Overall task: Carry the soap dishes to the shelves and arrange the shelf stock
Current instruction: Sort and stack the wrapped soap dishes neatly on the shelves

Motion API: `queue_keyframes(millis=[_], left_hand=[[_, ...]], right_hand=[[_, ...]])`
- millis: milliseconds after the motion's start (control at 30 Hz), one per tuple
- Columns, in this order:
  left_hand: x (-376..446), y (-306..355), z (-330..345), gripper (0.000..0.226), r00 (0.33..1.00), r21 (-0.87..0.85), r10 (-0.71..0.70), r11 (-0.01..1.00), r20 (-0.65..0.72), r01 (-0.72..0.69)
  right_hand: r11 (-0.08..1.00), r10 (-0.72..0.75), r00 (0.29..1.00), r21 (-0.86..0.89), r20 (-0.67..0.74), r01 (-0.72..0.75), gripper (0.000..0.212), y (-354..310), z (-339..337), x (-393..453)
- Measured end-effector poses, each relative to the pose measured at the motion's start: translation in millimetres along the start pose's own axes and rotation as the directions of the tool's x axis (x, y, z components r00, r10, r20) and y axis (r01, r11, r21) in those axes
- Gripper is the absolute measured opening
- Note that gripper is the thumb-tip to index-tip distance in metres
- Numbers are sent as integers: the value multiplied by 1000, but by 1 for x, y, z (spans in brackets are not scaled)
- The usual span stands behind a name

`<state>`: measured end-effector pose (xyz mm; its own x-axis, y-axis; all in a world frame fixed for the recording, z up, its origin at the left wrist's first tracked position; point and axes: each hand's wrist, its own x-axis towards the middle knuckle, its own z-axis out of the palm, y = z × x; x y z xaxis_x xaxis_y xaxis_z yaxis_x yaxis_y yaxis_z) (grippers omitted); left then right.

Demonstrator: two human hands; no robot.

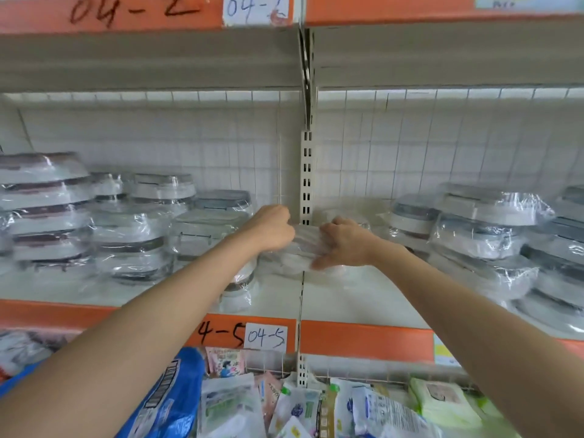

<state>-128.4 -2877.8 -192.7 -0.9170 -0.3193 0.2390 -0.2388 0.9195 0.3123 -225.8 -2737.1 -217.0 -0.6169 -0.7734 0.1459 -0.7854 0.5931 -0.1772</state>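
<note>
Both my hands hold one plastic-wrapped soap dish (300, 248) at the middle of the shelf (357, 298), just in front of the slotted upright post (306, 181). My left hand (271, 229) grips its left end with curled fingers. My right hand (343, 243) clasps its right end, thumb reaching down over the wrap. The dish is blurred and partly hidden by both hands. Stacks of wrapped soap dishes (132, 235) fill the shelf to the left, and more wrapped stacks (486, 232) stand to the right.
An orange-fronted shelf (151, 17) marked 04-2 hangs overhead. A white label (265, 336) reading 04-5 sits on the shelf's front edge. Below, a wire basket holds several packets of wipes (442, 403) and a blue bag (170, 393). Bare shelf board lies right of the post.
</note>
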Motion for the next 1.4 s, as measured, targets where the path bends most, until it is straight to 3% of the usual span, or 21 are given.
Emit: queue_keyframes(millis=[133, 467, 667, 800, 900, 1033, 1233, 1400], left_hand=[[3, -2, -3, 25, 1000, 28, -19, 999, 10, 19], [15, -3, -4, 20, 1000, 58, 1, 998, 15, -2], [5, 9, 4, 7, 997, 266, 39, 963, 64, -54], [-9, 10, 0, 8, 997, 397, 47, 915, 62, -68], [-1, 9, -20, 6, 995, 394, 85, 914, 57, -101], [18, 3, -36, 23, 983, 355, 143, 918, 113, -174], [32, -22, -40, 2, 978, 400, 131, 897, 160, -186], [38, -32, -40, 8, 977, 405, 125, 895, 173, -187]], right_hand=[[999, 5, 1000, -44, 25, -4, 52, 0, -5, 0], [989, 25, 1000, -146, 5, -24, 68, 20, -30, -9], [994, 34, 998, -103, -49, -39, 62, 27, -53, -8], [988, 17, 1000, -154, -18, -20, 47, 17, -53, 9], [994, -11, 1000, -110, 14, 13, 48, 5, -41, 24], [995, -63, 998, -82, -2, 63, 58, -11, -18, 47], [997, -71, 996, 15, 59, 70, 75, -22, 11, 74], [988, -26, 992, 155, 122, 7, 79, -3, -9, 67]])
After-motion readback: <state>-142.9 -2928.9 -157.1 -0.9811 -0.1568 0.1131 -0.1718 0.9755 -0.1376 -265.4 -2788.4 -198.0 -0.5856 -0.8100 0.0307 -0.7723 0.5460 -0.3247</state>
